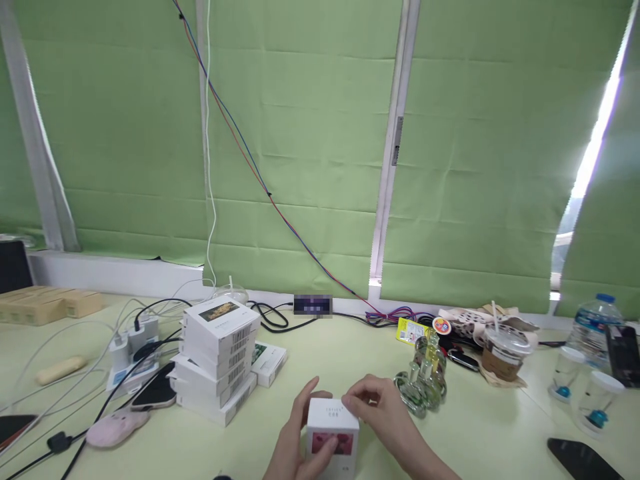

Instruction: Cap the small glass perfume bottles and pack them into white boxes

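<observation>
Where blinds (320,133) hang, a table (493,427) stands.

On the bench (480,440), a box (332,421) stands at the bottom centre of the frame, between the left hand (299,437) and the right hand (374,405). A stack of boxes (217,360) rises left of it, with a phone (156,389) beside its left edge and a power strip (131,381) farther left. To the right, a cup (505,357) sits well behind the hands, with two jars (596,405) nearer the right edge, a bottle (595,323) behind them and a second phone (580,457) in the lower right. Blinds (315,127) hang behind everything
</observation>
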{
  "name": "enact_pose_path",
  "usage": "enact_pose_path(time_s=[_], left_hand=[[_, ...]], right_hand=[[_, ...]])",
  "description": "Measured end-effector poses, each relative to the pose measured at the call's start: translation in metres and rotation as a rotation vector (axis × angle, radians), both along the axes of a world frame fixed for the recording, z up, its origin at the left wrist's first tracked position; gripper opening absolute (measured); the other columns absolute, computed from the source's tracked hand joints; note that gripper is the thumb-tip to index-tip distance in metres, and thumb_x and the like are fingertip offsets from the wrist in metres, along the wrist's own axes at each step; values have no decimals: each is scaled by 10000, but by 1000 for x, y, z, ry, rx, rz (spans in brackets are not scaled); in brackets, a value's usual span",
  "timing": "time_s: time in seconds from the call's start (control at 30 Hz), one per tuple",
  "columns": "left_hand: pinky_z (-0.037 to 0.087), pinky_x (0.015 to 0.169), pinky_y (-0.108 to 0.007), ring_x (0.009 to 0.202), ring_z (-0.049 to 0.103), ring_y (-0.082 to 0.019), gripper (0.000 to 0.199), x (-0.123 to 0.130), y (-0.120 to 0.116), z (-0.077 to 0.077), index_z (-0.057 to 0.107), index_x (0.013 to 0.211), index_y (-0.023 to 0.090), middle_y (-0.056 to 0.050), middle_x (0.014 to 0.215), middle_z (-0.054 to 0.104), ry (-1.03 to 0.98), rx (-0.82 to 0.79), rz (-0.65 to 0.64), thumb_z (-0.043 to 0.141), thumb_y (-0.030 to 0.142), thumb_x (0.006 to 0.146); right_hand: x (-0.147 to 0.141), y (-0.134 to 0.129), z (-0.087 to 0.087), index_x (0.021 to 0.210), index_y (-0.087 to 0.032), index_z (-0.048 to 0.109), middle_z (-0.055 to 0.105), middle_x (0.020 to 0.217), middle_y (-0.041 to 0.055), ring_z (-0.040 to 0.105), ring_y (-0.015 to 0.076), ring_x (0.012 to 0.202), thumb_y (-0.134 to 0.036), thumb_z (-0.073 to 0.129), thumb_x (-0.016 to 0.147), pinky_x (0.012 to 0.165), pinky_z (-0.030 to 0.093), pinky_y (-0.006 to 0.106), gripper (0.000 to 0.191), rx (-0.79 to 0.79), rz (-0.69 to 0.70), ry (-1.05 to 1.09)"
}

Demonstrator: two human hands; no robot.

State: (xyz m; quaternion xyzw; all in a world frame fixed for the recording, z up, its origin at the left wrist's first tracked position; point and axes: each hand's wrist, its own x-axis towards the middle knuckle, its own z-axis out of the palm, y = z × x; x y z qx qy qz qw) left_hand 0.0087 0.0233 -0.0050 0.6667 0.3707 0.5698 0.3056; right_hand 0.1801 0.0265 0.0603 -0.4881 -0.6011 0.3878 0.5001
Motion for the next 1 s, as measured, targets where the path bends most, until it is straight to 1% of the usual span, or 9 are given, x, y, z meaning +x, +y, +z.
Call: enact_pose_path(time_s=[0.07, 0.13, 0.23, 0.4, 0.6, 0.7, 0.8, 0.9, 1.0], left_hand=[[467, 881, -352, 1028, 592, -254, 508, 3, -1, -1, 464, 1244, 257, -93, 1164, 603, 10, 78, -10, 527, 533, 822], [453, 899, -350, 1078, 558, -265, 402, 5, -1, 0, 542, 1147, 248, -97, 1146, 601, 22, 153, -35, 499, 512, 848], [457, 863, -333, 1014, 567, -245, 344, 4, 0, 4, 554, 1097, 233, -89, 1074, 600, 30, 184, -75, 497, 477, 860], [463, 781, -295, 899, 575, -212, 325, -2, 2, 6, 536, 1060, 223, -67, 1022, 596, 62, 84, -120, 533, 458, 836], [465, 771, -296, 921, 576, -225, 329, -5, 3, 6, 546, 1039, 220, -72, 1031, 609, 59, 14, -145, 594, 434, 794], [459, 809, -317, 937, 578, -235, 390, -8, 5, 6, 548, 1052, 222, -63, 1043, 613, 61, -8, -165, 689, 344, 710], [464, 784, -316, 900, 593, -227, 493, -11, 7, 5, 537, 1084, 224, -46, 1036, 629, 71, -100, -233, 738, 226, 634], [463, 706, -288, 818, 605, -201, 542, -14, 9, 6, 515, 1093, 231, -23, 983, 654, 59, -204, -292, 745, 159, 608], [458, 690, -280, 779, 605, -184, 526, -14, 8, 7, 505, 1080, 237, -3, 936, 662, 49, -258, -299, 730, 125, 619]], right_hand=[[-1, 0, -1, 628, -140, 733, 588, 619, 29, 483, 146, 590, -270, 707, 649, 570, 376, 276, 134, 12, -3, -5], [-1, 1, -2, 623, -133, 719, 554, 583, 11, 456, 135, 571, -267, 708, 643, 551, 351, 268, 136, 0, 5, 7], [-2, 2, -3, 612, -130, 678, 511, 534, -19, 425, 115, 538, -264, 710, 638, 522, 312, 255, 140, -52, 34, 43], [-3, 2, -5, 613, -138, 633, 491, 517, -37, 415, 107, 521, -260, 688, 648, 504, 303, 245, 138, -98, 50, 63], [-4, 2, -6, 615, -136, 608, 491, 530, -32, 411, 110, 536, -246, 654, 654, 519, 303, 247, 125, -59, 42, 21], [-4, 1, -6, 612, -135, 606, 480, 531, -36, 402, 108, 540, -234, 645, 658, 524, 301, 246, 116, -31, 31, 6], [-3, 1, -4, 623, -135, 606, 474, 536, -38, 399, 108, 545, -229, 630, 674, 529, 302, 245, 109, -18, 29, -23], [-3, 0, -3, 630, -140, 597, 473, 543, -39, 408, 109, 548, -220, 620, 686, 530, 307, 241, 100, -1, 38, -54], [-3, 0, -2, 635, -143, 585, 469, 545, -42, 409, 106, 546, -216, 611, 696, 525, 305, 235, 99, 12, 47, -80]])
